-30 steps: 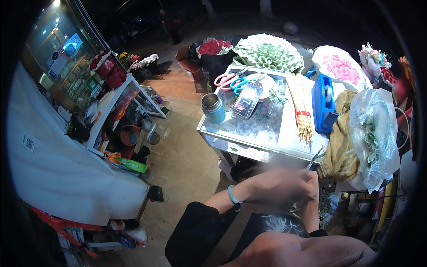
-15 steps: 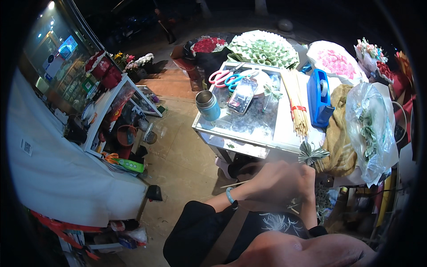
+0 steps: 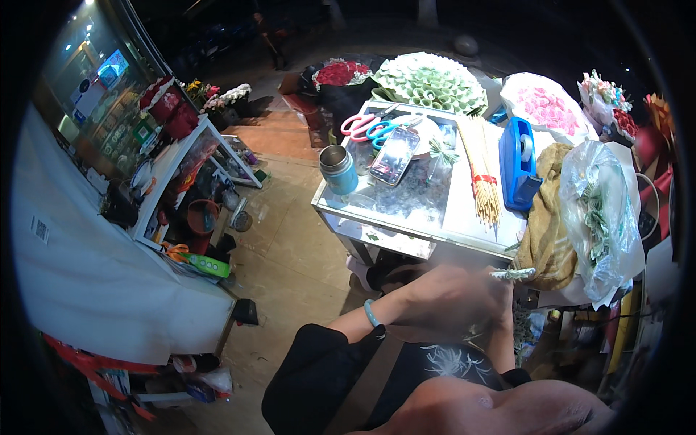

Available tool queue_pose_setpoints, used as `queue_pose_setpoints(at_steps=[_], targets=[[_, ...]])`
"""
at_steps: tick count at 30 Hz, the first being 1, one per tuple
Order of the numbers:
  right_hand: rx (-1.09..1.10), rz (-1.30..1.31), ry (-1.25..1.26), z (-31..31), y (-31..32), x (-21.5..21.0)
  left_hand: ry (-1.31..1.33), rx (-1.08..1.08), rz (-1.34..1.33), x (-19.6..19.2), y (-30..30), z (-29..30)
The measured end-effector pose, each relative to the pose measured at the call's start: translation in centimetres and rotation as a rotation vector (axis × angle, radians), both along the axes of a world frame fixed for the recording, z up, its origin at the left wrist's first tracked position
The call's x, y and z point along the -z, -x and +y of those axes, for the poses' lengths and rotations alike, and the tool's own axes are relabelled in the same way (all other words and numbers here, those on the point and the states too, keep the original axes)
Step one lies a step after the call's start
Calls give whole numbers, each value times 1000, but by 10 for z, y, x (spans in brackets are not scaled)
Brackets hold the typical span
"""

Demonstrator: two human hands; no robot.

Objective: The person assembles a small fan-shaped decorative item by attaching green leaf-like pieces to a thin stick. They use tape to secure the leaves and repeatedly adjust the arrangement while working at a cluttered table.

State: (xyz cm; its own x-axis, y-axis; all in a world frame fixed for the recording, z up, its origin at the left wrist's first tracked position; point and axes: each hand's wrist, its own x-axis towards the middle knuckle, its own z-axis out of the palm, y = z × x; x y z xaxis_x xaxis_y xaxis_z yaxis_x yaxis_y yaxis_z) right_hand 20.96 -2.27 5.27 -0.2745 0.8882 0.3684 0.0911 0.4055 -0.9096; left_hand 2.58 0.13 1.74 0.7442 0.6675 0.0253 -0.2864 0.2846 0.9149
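Note:
My left hand [image 3: 433, 288], with a pale blue bangle on its wrist, is close against my right hand [image 3: 499, 296] in front of the table. A haze smears the fingers of the left hand. My right hand is closed on a small pleated green-and-white paper fan [image 3: 515, 274], which sticks out above it and shows nearly edge-on. Just beyond the hands is the table [image 3: 471, 245], with a bundle of thin wooden sticks [image 3: 487, 196] tied in red. Similar pleated pieces lie in a clear plastic bag [image 3: 596, 210] to the right.
On the table are an open blue flask [image 3: 338, 171], a phone [image 3: 394, 156], pink-handled scissors [image 3: 358, 127], blue-handled scissors [image 3: 380, 133] and a blue tape dispenser [image 3: 519, 163]. Brown cloth [image 3: 547, 243] lies alongside. Behind stand a pleated-paper bouquet [image 3: 431, 81] and pink flowers [image 3: 545, 105].
The paper fan has turned from face-on to nearly edge-on. Both hands stay together in almost the same place. A thin stick that showed left of them is out of sight.

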Motion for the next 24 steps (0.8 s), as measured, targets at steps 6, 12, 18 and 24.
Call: queue_pose_setpoints(at_steps=[6, 12, 18, 24], targets=[[104, 128, 168, 5, 6, 14, -604, -398, 276, 7, -5, -6], [-2, 286, 314, 3, 7, 15, -382, -304, 133, -22, -1, -12], [3, 231, 149, 5, 2, 18, -156, -145, -6, -24, -8, -17], [201, 117, 44, 1, 12, 21, -381, -463, 119, -3, -15, -13]])
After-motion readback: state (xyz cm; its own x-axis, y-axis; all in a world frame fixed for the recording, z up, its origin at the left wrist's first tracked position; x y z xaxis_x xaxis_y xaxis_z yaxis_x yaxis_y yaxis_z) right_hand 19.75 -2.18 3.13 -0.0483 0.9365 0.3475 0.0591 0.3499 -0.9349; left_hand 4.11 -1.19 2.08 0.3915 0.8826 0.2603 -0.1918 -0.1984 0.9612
